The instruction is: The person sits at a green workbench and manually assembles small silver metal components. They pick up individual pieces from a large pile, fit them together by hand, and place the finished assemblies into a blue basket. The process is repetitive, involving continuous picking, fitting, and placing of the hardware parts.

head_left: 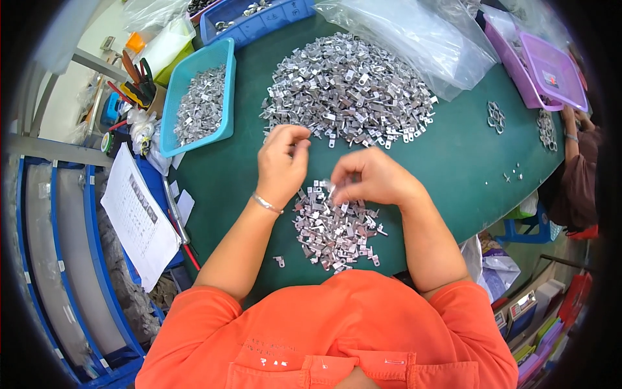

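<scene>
Dark green surface (453,149). Toward its far edge, a large silver-grey pile of metal pieces (346,87); near its near edge, a smaller silver pile (334,230). Far left corner: turquoise basket (230,78), blue bin (272,23). Far right corner: lilac basket (562,74). Beside the left edge, white paper (133,227) with dark print. Near edge: orange shirt (350,311).

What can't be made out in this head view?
Head view:
Right hand: what, if anything, its fingertips hold; motion blur.
Left hand: palm contents, if any, hidden by its curled fingers.
Blue bin: far end cut by top edge.
Co-worker: mostly cut off by dark rim.
</scene>
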Demonstrator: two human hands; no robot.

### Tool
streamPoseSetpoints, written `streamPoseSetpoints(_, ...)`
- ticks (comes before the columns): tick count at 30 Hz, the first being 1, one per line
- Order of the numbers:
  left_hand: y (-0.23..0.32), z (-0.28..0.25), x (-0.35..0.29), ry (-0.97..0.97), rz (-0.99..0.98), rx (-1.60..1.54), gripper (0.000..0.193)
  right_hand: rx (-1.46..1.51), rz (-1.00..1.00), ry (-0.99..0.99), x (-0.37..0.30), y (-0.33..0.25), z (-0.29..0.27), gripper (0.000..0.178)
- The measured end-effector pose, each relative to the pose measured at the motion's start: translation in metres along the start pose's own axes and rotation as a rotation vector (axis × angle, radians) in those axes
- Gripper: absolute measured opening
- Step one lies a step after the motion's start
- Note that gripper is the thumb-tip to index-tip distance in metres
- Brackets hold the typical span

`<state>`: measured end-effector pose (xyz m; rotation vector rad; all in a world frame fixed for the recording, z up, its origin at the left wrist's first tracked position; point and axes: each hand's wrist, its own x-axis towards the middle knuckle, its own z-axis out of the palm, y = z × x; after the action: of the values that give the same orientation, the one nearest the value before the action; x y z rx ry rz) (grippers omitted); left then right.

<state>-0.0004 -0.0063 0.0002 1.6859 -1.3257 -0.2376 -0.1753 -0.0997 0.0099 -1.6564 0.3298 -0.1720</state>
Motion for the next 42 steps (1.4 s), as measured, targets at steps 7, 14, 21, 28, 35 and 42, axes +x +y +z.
streamPoseSetpoints(7,-0.015,0.03,0.003,-0.167,0.148,0.274,0.029,-0.137,0.037,0.38,0.006,0.008,-0.002,0.012)
streamPoseSetpoints(14,-0.007,0.016,-0.003,-0.181,-0.442,-0.704,0.018,-0.097,-0.006,0.512,0.011,0.017,0.005,0.016)
streamPoseSetpoints(21,-0.003,0.001,-0.019,-0.2,-0.382,-0.877,0.014,0.058,0.006,0.379,0.01,0.008,0.008,0.011)
streamPoseSetpoints(28,-0.024,-0.03,-0.018,0.089,-0.4,-0.332,0.015,0.171,0.035,0.366,0.006,-0.001,0.007,0.006)
streamPoseSetpoints(35,-0.025,-0.029,-0.025,-0.139,-0.113,0.36,0.025,-0.341,-0.291,0.066,0.008,0.021,0.013,0.009)
streamPoseSetpoints(42,-0.015,-0.022,-0.031,-0.183,-0.239,-0.201,0.042,-0.032,-0.084,0.273,0.013,0.012,0.023,0.022)
